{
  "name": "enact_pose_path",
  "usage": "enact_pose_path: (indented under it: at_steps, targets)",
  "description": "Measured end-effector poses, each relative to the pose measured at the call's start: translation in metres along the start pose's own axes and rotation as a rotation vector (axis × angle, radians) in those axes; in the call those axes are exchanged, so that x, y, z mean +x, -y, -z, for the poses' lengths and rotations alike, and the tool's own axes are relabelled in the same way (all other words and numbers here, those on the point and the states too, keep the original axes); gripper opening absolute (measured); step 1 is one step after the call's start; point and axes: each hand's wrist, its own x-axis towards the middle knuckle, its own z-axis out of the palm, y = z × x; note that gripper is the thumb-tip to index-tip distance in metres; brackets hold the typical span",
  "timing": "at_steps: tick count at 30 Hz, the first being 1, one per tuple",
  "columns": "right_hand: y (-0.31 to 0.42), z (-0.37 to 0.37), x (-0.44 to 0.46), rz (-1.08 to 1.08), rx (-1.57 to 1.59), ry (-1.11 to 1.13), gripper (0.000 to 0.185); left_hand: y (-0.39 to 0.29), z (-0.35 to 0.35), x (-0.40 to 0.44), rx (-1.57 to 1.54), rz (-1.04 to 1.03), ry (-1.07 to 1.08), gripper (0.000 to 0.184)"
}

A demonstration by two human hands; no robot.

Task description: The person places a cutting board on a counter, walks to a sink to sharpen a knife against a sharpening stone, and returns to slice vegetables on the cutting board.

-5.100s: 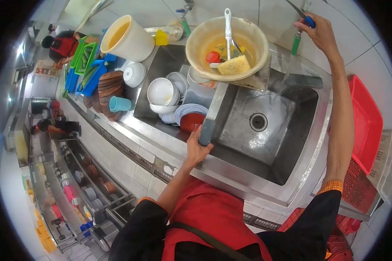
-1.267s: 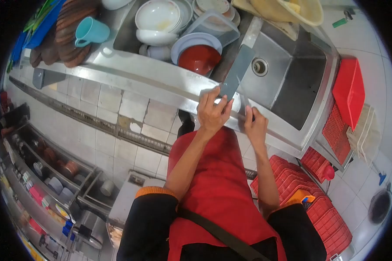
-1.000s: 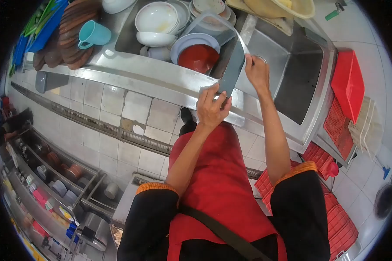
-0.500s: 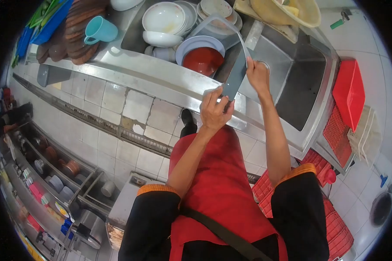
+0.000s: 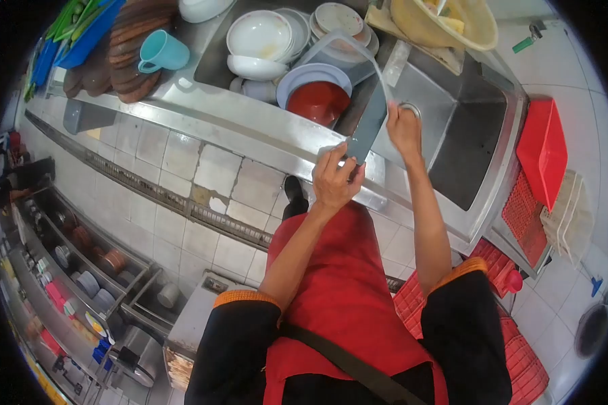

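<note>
A clear plastic container point(image 5: 370, 125) is tilted over the divider between the two sink basins, its pale rim curving up over the dishes. My left hand point(image 5: 336, 179) grips its near end, fingers bent against the edge at the sink's front. On the right side, my right hand point(image 5: 405, 131) is closed around the rim, above the right basin point(image 5: 479, 145). Just left of the container, a red bowl point(image 5: 316, 102) rests inside a pale blue-white bowl point(image 5: 297, 75) in the left basin. White bowls point(image 5: 258, 34) and stacked plates point(image 5: 338, 19) sit behind them.
On the left counter are a turquoise mug point(image 5: 165, 52), brown stacked dishes point(image 5: 134, 61) and a blue tray point(image 5: 91, 34) of green vegetables. A yellow basin point(image 5: 476, 37) stands behind the right basin. A red tray point(image 5: 542, 152) is at the right. Shelving point(image 5: 81, 250) lines the lower left.
The view has shifted slightly, so the sink and dishes appear a little lower and to the right. Both hands keep their hold on the container, which appears only slightly shifted.
</note>
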Motion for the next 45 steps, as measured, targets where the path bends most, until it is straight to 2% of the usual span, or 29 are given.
enact_pose_path:
  at_steps: [3, 5, 8, 10, 12, 15, 17, 20, 23, 28, 31, 33, 35, 36, 38, 40, 42, 45]
  targets:
    - [-0.005, -0.001, -0.076, -0.052, -0.041, 0.109, 0.049, -0.001, -0.001, 0.000, -0.013, 0.020, -0.005, 0.024]
    - [0.010, 0.017, -0.123, -0.076, 0.117, 0.132, 0.047, -0.001, -0.001, 0.000, -0.005, 0.014, -0.013, 0.023]
    - [-0.002, 0.004, -0.106, 0.009, 0.029, 0.020, 0.048, -0.001, -0.003, -0.002, 0.012, 0.018, -0.001, 0.022]
    - [0.008, 0.000, -0.054, -0.122, -0.067, 0.095, 0.049, 0.000, -0.003, 0.002, 0.018, -0.016, -0.003, 0.022]
    - [0.016, 0.006, -0.001, -0.133, 0.018, 0.089, 0.052, -0.001, 0.000, 0.002, 0.022, -0.011, 0.017, 0.022]
    - [0.018, 0.003, -0.008, -0.167, 0.031, 0.078, 0.055, 0.000, -0.001, 0.001, 0.025, -0.021, 0.007, 0.022]
    - [-0.003, -0.014, -0.063, -0.090, -0.015, 0.095, 0.053, -0.001, -0.001, 0.002, 0.013, -0.012, 0.005, 0.022]
    - [0.012, 0.010, -0.138, -0.207, 0.060, 0.188, 0.048, -0.001, -0.001, 0.000, 0.002, 0.005, 0.006, 0.022]
    - [-0.001, 0.001, -0.122, -0.106, -0.027, 0.093, 0.046, -0.001, -0.002, -0.002, 0.030, 0.000, -0.002, 0.022]
    - [0.032, 0.016, 0.005, -0.172, -0.034, 0.040, 0.052, 0.000, -0.002, -0.001, 0.027, -0.019, -0.009, 0.022]
    - [0.006, -0.002, -0.020, -0.113, -0.031, 0.080, 0.050, 0.000, 0.000, 0.002, 0.019, -0.016, -0.005, 0.022]
    - [-0.008, -0.006, -0.085, 0.155, -0.145, 0.016, 0.046, -0.001, 0.000, -0.001, -0.010, 0.020, 0.008, 0.024]
    - [0.011, 0.017, -0.129, -0.118, -0.024, 0.156, 0.042, 0.000, -0.002, 0.001, 0.006, 0.023, -0.012, 0.024]
    - [0.010, 0.016, -0.125, -0.110, -0.032, 0.168, 0.042, 0.000, -0.004, 0.000, 0.007, 0.024, -0.029, 0.024]
    - [0.007, 0.014, -0.116, -0.010, 0.004, 0.040, 0.042, -0.002, -0.003, -0.006, 0.000, 0.023, -0.025, 0.024]
    - [0.001, -0.001, -0.064, -0.070, -0.082, 0.058, 0.046, -0.001, -0.003, -0.003, 0.008, 0.029, -0.012, 0.024]
    - [0.028, 0.013, -0.011, -0.108, -0.067, -0.005, 0.051, 0.002, -0.005, -0.002, 0.001, 0.020, -0.017, 0.024]
    - [0.031, 0.011, -0.002, -0.122, -0.043, 0.036, 0.054, -0.001, 0.000, -0.002, -0.020, 0.015, -0.006, 0.023]
